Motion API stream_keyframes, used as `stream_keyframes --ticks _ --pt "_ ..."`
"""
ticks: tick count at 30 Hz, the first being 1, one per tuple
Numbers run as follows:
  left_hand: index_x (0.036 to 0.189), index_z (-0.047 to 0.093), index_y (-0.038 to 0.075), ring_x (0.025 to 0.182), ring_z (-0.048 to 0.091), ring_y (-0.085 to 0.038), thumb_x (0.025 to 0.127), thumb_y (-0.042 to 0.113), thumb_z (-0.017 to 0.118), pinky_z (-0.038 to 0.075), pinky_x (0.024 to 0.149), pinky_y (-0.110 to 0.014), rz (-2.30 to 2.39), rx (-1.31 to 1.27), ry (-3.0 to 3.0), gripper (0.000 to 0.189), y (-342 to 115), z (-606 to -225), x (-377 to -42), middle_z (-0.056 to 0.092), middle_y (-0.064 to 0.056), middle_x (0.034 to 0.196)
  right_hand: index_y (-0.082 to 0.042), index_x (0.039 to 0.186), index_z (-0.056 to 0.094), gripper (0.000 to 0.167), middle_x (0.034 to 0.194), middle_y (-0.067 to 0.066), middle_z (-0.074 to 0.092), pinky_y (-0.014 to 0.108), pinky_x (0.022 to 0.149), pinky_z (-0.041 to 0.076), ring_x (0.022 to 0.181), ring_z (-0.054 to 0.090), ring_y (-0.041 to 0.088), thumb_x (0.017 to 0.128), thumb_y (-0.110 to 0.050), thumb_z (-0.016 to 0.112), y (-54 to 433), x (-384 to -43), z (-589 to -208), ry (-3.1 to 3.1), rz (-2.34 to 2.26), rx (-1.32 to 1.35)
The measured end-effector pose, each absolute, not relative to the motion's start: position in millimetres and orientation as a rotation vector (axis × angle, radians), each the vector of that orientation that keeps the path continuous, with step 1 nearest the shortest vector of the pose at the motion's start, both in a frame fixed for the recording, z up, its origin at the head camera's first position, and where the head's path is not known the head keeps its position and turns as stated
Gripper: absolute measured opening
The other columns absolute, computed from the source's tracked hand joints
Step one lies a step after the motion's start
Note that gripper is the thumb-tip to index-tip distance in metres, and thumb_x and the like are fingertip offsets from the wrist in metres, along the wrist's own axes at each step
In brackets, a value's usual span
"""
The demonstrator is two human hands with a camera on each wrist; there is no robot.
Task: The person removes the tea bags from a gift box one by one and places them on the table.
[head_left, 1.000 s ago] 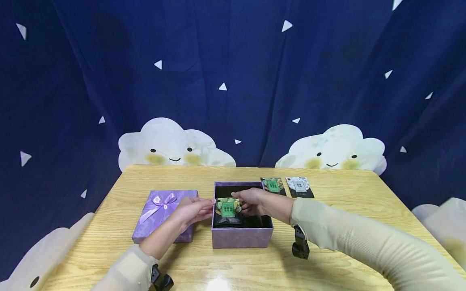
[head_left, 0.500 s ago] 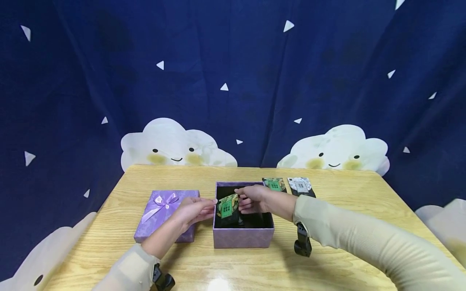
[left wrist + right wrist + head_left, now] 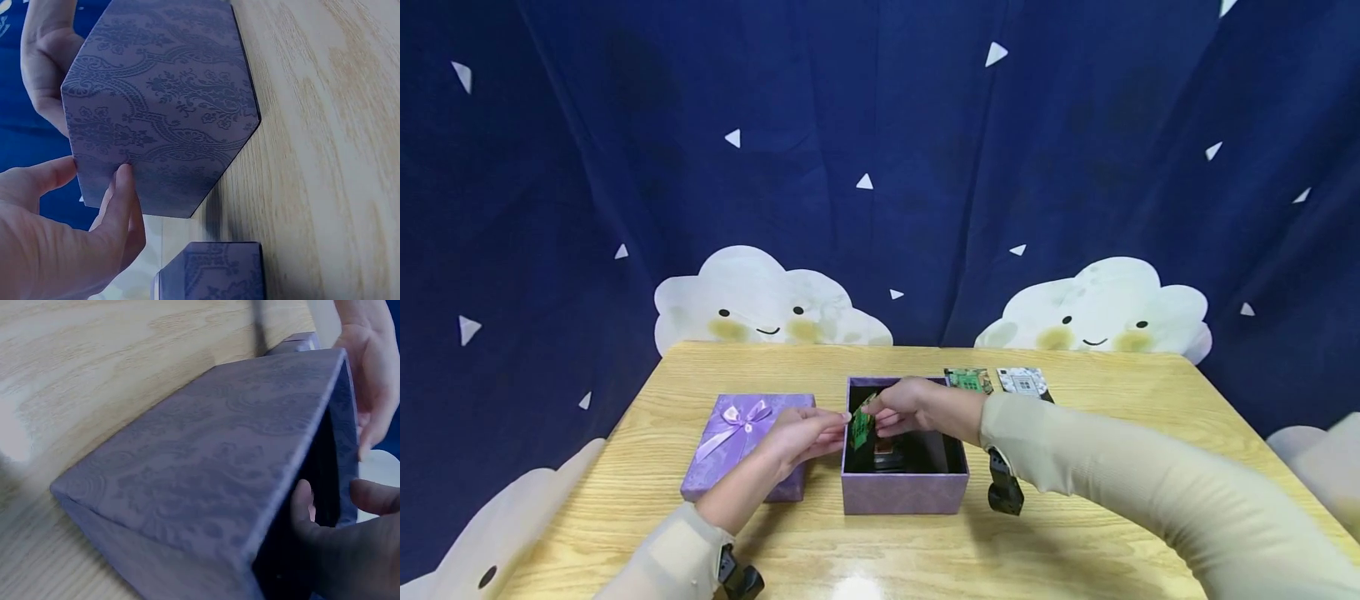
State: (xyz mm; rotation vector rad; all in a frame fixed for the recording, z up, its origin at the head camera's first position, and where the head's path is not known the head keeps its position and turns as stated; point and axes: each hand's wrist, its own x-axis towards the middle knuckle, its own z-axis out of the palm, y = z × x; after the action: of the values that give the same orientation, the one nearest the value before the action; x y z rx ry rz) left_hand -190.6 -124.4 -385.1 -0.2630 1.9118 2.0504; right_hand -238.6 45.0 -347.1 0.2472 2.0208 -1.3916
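Note:
An open purple patterned gift box stands mid-table. My left hand is at its left wall, thumb at the rim and fingers against the outside, as the left wrist view shows. Inside the box my right hand pinches a black packet with a green label, tilted steeply beside the left wall. Another dark item with a brownish patch lies on the box floor; its kind is unclear. In the right wrist view the box wall hides the packet from sight.
Left of the box lies its purple lid with a ribbon bow. Behind and right of the box are a green-labelled packet and a white-and-black packet, partly covered by the right sleeve. A dark blue curtain hangs behind the table.
The green-labelled packet in the box has gone from lying face-up to tilted steeply near the left wall, baring a dark item beneath. The right hand has moved left; the left hand stays at the wall.

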Motion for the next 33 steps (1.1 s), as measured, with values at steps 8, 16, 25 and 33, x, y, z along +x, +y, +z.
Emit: stream_keyframes --ticks 8,16,25,33 --pt "0.113 0.055 -0.016 0.076 0.068 -0.011 0.088 0.007 0.065 0.064 0.079 -0.024 2.064 -0.25 1.897 0.035 -123.6 -385.1 -190.4 0.07 -0.007 0.082 -0.002 0.084 0.058 0.006 0.072 0.004 0.061 0.028 0.071 0.062 0.065 0.06 0.011 0.085 0.004 0.059 39.3 -235.4 -367.5 2.079 -1.33 0.231" --pt "0.113 0.055 -0.016 0.076 0.068 -0.011 0.088 0.008 0.065 0.064 0.079 -0.024 2.063 -0.27 1.91 0.036 -123.6 -385.3 -189.8 0.07 -0.008 0.084 -0.006 0.075 0.053 0.016 0.064 0.0 0.052 0.025 0.066 0.062 0.057 0.053 0.007 0.081 0.009 0.053 42.3 -232.2 -360.7 2.095 -1.358 0.192" --pt "0.114 0.055 -0.016 0.075 0.067 -0.009 0.088 0.007 0.065 0.063 0.08 -0.024 2.053 -0.277 1.917 0.036 -123.4 -387.4 -192.5 0.07 -0.009 0.088 0.002 0.1 0.056 0.016 0.075 0.003 0.051 0.03 0.078 0.063 0.06 0.052 0.009 0.085 0.007 0.055 59.9 -226.7 -341.4 2.098 -1.337 0.165" --pt "0.113 0.056 -0.016 0.076 0.067 -0.01 0.088 0.007 0.064 0.063 0.083 -0.026 2.043 -0.262 1.926 0.035 -124.6 -388.5 -192.0 0.069 -0.006 0.085 0.005 0.145 0.031 0.061 0.105 0.014 0.057 0.022 0.068 0.062 0.073 0.061 0.012 0.088 0.005 0.054 76.0 -217.3 -333.3 2.035 -1.4 0.138"
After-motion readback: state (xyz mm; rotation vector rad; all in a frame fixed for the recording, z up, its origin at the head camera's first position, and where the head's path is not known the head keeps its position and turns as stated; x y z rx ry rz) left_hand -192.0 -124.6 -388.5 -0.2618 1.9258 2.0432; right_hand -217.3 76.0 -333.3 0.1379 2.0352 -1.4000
